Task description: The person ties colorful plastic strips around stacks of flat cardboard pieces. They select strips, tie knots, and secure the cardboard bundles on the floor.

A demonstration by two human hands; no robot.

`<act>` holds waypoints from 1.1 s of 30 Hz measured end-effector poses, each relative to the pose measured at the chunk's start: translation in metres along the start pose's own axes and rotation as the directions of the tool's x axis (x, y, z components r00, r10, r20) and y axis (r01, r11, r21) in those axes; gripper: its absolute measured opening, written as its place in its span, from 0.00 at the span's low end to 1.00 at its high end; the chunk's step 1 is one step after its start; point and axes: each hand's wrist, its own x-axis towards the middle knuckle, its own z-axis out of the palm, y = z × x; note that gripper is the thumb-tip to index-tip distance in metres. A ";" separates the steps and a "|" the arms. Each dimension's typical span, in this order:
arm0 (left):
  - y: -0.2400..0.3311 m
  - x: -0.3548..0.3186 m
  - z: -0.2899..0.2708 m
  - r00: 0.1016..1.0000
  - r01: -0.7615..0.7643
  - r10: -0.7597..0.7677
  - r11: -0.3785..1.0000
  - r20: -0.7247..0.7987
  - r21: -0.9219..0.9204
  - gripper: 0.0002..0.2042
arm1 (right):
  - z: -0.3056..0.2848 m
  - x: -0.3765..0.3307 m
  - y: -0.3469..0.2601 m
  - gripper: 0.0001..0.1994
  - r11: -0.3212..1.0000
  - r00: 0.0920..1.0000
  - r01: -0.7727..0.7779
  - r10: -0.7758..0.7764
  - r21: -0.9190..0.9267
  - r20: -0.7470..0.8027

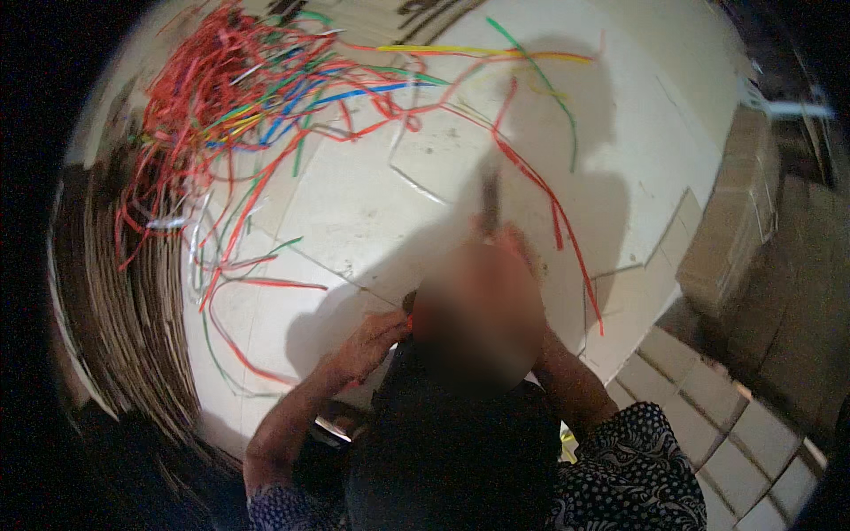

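Red strip (403,326) is the small bright piece right at the left hand (372,341); it lies on the pale sheet (372,212), near the sheet's lower edge; the hand's fingers (396,324) are curled close together over it, and they seem to pinch it, but the blur makes it hard to be sure; the right hand (512,241) is farther up the sheet, just past a blurred patch; it sits at the low end of a dark thin tool (490,199) that points up the sheet; I cannot tell how its fingers are set, because the blur hides them; a long red strand (567,234) runs down the sheet just to the right of that hand; a big heap of strips (221,97), red, blue, green and yellow, covers the sheet's upper left corner; 1 yellow strip (443,50) lies across the sheet's top; a stack of brown cardboard (124,319) shows its ribbed edge along the sheet's left side; grey blocks (735,434) sit off the sheet's lower right corner.
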 end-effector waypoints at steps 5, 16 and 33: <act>-0.021 0.005 -0.009 0.951 0.094 -0.140 0.981 -0.275 -0.172 0.05 | -0.187 0.002 -0.041 0.18 0.356 0.834 0.218 -0.551 -0.909 -0.015; 0.071 -0.062 -0.121 0.796 0.045 -0.247 0.935 -0.553 -0.353 0.08 | -0.273 -0.040 -0.121 0.23 -0.280 0.901 -0.263 -0.415 -0.923 -0.130; 0.153 -0.239 -0.117 0.536 -0.517 0.116 0.828 -0.836 -0.217 0.07 | 0.296 -0.052 0.019 0.41 0.570 0.081 0.712 0.512 -0.410 0.855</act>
